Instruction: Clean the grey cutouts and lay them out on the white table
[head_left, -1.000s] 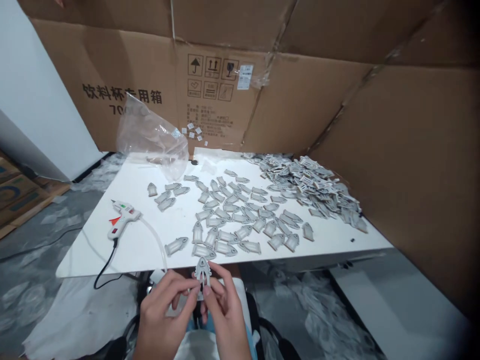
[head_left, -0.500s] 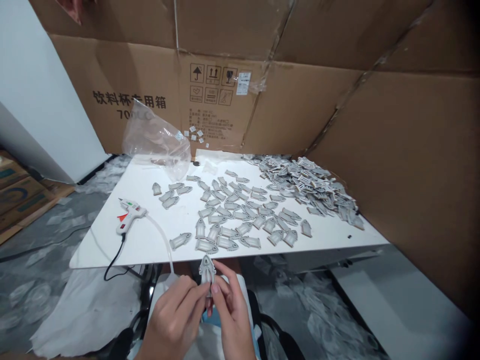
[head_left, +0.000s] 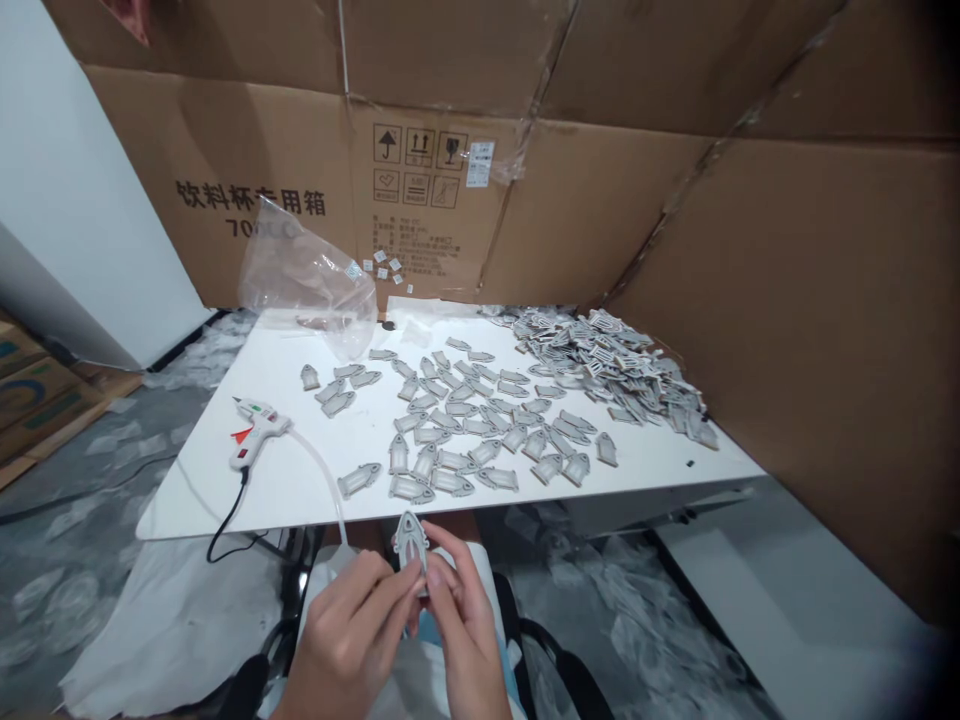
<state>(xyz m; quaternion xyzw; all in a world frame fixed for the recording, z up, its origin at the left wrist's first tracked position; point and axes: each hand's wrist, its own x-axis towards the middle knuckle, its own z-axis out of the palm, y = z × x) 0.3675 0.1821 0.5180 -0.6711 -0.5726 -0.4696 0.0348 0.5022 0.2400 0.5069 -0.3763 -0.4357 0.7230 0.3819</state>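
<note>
Between both hands, just in front of the table's near edge, is a small grey arch-shaped piece (head_left: 409,534) with a pointed top and scalloped sides. My left hand (head_left: 352,615) pinches its lower part from the left. My right hand (head_left: 459,605) grips the same piece from the right, thumb near its lower face and index finger along the edge. The fingers cover the bottom of the piece. Beyond the hands, many similar grey pieces (head_left: 454,460) lie spread flat across the white table (head_left: 300,490).
A heap of grey pieces (head_left: 615,360) fills the table's back right. At the left lies a white glue gun (head_left: 257,432) with a black cord. A clear plastic bag (head_left: 307,280) stands at the back left, before a tall cardboard wall (head_left: 600,210). Plastic wrappers litter the floor.
The view has shifted slightly, so the table and its contents sit a little further left. Both hands keep hold of the same grey piece, with only slight finger movement.
</note>
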